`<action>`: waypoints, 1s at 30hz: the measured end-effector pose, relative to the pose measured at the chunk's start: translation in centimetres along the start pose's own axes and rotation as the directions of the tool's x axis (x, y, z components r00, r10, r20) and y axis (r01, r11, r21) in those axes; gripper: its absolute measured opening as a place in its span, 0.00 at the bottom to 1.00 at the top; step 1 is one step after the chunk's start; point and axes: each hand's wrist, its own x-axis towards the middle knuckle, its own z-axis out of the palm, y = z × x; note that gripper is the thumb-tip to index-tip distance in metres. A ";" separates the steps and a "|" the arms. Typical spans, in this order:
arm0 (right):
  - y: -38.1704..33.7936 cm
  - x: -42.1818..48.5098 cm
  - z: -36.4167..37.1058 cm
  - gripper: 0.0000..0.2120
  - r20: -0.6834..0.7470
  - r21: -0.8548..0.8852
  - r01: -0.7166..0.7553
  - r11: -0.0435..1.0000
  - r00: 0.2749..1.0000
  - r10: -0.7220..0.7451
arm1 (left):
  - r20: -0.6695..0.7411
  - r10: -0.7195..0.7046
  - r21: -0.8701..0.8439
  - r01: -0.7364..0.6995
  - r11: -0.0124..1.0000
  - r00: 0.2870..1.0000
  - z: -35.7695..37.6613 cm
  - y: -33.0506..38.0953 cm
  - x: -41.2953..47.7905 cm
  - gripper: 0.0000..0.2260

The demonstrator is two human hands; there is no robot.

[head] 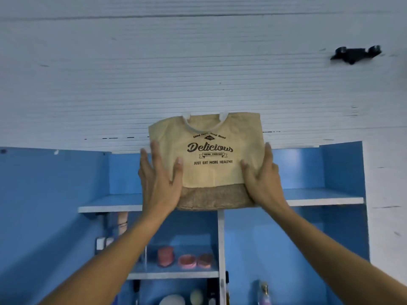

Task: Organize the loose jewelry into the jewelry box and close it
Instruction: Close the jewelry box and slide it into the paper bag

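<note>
A beige jute tote bag (211, 175) printed "Delicious" stands upright on the top shelf (319, 198) of a blue cabinet. My left hand (158, 179) presses its left side with straight fingers, thumb on the front. My right hand (264, 179) mirrors this on the right side, so the bag is held between both palms. No jewelry box or loose jewelry is in view.
Lower left compartment holds pink round containers (187, 260) and tubes (122, 223). Bottles (263, 291) and round objects (196, 297) sit further down. A white divider (221, 238) splits the cabinet. A black bracket (354, 54) is fixed on the white panelled wall above.
</note>
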 end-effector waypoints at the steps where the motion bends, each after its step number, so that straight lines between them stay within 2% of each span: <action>1: 0.4 -1.1 0.4 0.39 0.018 -0.026 0.032 0.999 0.999 -0.031 | 0.035 0.048 0.061 -0.050 0.997 0.998 0.1 -0.2 -0.9 0.36; 4: 1.4 -2.6 1.1 0.40 0.053 -0.154 0.129 0.980 0.991 -0.122 | 0.151 0.119 0.151 -0.142 0.978 0.981 0.6 -1.2 -2.5 0.39; 8: 1.5 -1.0 2.0 0.41 0.059 -0.194 0.177 0.965 0.984 -0.168 | 0.187 0.145 0.161 -0.176 0.971 0.971 1.5 -2.3 -0.9 0.41; 16: 1.4 1.4 2.4 0.38 0.122 -0.290 0.073 0.954 0.992 -0.039 | 0.287 0.106 0.227 -0.175 0.958 0.952 2.2 -1.8 2.4 0.35; 23: 1.6 0.2 1.7 0.35 0.193 -0.438 0.084 0.895 0.981 0.003 | 0.348 0.027 0.440 -0.189 0.878 0.937 2.1 -2.4 0.7 0.38; 30: 1.3 -0.7 0.5 0.31 0.213 -0.431 0.053 0.901 0.976 0.045 | 0.359 0.003 0.404 -0.159 0.901 0.933 0.8 -1.4 0.4 0.38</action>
